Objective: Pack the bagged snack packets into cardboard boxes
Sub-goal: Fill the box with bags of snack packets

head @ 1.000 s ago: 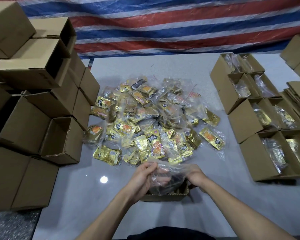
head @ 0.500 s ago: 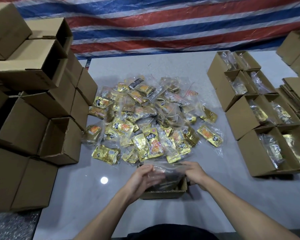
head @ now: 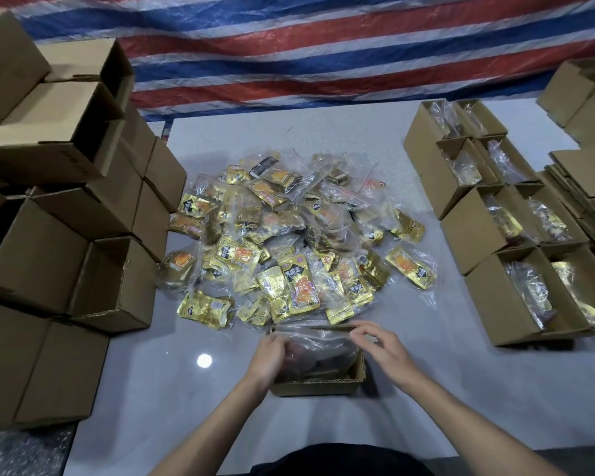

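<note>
1. Note the bag (head: 318, 347), clear plastic, half sunk in the open box (head: 316, 388) near the front of the table (head: 426, 389), just this side of the pile (head: 289, 242)
2. Note the left hand (head: 268, 355), fingers curled round the bag's left end, gripping it
3. Note the right hand (head: 382, 345), fingers loosely bent over the bag's right end by the far rim; cannot tell whether pinching the plastic or only touching
4. Press both ends down evenly, to avoid leaving one corner riding on the rim
5. Squeeze out trapped air before flattening, to stop the slippery film springing back
6. Tuck loose plastic inside all four walls
7. Brace the box with a wrist if sliding on the glossy top
8. Once seated, probably set beside the filled boxes (head: 516, 304) at right, then reach for one of the empty boxes (head: 110, 280) at left
</note>
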### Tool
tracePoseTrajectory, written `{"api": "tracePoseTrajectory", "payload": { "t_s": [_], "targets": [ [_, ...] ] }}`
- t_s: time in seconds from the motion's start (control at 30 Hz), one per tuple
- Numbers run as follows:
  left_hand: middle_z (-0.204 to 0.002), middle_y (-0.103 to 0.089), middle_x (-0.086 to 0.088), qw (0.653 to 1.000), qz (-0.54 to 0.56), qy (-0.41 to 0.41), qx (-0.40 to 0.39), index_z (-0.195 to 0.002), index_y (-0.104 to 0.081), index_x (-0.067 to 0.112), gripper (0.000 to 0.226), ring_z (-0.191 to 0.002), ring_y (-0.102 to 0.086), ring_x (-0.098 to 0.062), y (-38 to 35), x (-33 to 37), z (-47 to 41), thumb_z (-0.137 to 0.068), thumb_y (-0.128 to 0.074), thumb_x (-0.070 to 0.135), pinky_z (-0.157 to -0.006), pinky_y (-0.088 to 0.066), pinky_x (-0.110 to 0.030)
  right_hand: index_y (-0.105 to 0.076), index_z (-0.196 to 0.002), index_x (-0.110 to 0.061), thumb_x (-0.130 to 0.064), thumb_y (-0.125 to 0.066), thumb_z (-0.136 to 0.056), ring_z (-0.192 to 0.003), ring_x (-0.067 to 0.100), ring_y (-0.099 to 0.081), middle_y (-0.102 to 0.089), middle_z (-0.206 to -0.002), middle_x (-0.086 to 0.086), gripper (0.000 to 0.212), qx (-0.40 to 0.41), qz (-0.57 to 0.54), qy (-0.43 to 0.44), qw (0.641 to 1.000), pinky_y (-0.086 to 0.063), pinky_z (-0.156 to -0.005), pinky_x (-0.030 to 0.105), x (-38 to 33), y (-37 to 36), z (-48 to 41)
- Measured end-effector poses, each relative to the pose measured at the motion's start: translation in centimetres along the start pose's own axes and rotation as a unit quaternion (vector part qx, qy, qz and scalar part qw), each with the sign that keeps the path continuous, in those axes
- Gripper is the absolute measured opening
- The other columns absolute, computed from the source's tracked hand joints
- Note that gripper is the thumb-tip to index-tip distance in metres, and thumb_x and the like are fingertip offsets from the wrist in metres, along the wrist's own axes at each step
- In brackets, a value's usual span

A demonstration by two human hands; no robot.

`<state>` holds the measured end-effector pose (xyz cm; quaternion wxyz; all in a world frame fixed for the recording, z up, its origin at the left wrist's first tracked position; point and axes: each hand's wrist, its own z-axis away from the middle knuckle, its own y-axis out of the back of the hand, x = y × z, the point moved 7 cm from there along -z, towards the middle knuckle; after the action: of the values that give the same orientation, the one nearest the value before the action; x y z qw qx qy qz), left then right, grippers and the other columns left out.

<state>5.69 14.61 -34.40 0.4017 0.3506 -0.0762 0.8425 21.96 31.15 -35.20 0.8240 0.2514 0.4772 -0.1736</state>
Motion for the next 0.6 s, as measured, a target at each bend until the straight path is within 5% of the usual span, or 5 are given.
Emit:
{"api": "tracePoseTrajectory", "payload": {
  "t_s": [0.1, 0.2, 0.33, 0.4, 0.6],
  "targets": [
    [-0.073, -0.058, -0.01, 0.997, -0.065, -0.023, 0.022, -0.068, -0.053, 0.011, 0.025, -0.069, -0.05, -0.02, 0.3, 0.3, 0.3, -0.091, -0.043, 0.007, -0.065, -0.037, -0.031, -0.073, -0.065, -0.033, -0.033, -0.069, -0.093, -0.113, -0.01, -0.053, -0.061, -0.121, -0.012, 0.028, 0.014, 0.039, -0.024, 0.999, -0.033, -0.094, 0.014, 0.9, 0.0, 0.0],
    [-0.064, -0.057, -0.006, 0.996, -0.075, -0.047, 0.019, -0.064, -0.05, 0.013, 0.03, -0.063, -0.052, -0.019, 0.4, 0.4, 0.3, -0.093, -0.042, 0.01, -0.062, -0.04, -0.029, -0.071, -0.054, -0.034, -0.023, -0.068, -0.094, -0.113, 0.002, -0.058, -0.062, -0.119, -0.009, 0.041, 0.039, 0.043, -0.027, 0.998, -0.037, -0.09, 0.019, 1.4, 0.4, -0.3],
    [-0.075, -0.063, -0.01, 0.985, -0.151, -0.082, 0.026, -0.088, -0.046, 0.011, 0.008, -0.057, -0.063, -0.019, 0.7, 0.3, 0.3, -0.094, -0.046, 0.006, -0.053, -0.05, -0.026, -0.069, -0.057, -0.016, -0.022, -0.073, -0.089, -0.114, 0.01, -0.059, -0.062, -0.118, -0.011, 0.033, 0.042, 0.07, -0.026, 0.996, -0.038, -0.093, 0.024, 1.5, 0.7, -0.6],
    [-0.081, -0.067, -0.018, 0.975, -0.201, -0.093, 0.008, -0.095, -0.039, 0.013, 0.016, -0.061, -0.067, -0.028, 0.3, -0.1, 0.3, -0.088, -0.046, 0.0, -0.048, -0.049, -0.029, -0.066, -0.058, -0.014, -0.026, -0.076, -0.087, -0.113, 0.007, -0.057, -0.061, -0.117, -0.012, 0.033, 0.037, 0.107, -0.022, 0.993, -0.035, -0.09, 0.024, 1.2, 0.6, -0.6],
    [-0.098, -0.05, -0.006, 0.909, -0.382, -0.166, 0.015, -0.099, -0.041, 0.018, 0.03, -0.086, -0.052, -0.026, -1.0, 0.4, 1.0, -0.079, -0.046, -0.003, -0.07, -0.044, -0.037, -0.065, -0.084, -0.04, -0.022, -0.079, -0.079, -0.114, 0.008, -0.049, -0.057, -0.114, -0.011, 0.023, -0.016, 0.223, 0.019, 0.974, -0.036, -0.097, 0.025, -0.2, -1.1, -0.5]
  ]
}}
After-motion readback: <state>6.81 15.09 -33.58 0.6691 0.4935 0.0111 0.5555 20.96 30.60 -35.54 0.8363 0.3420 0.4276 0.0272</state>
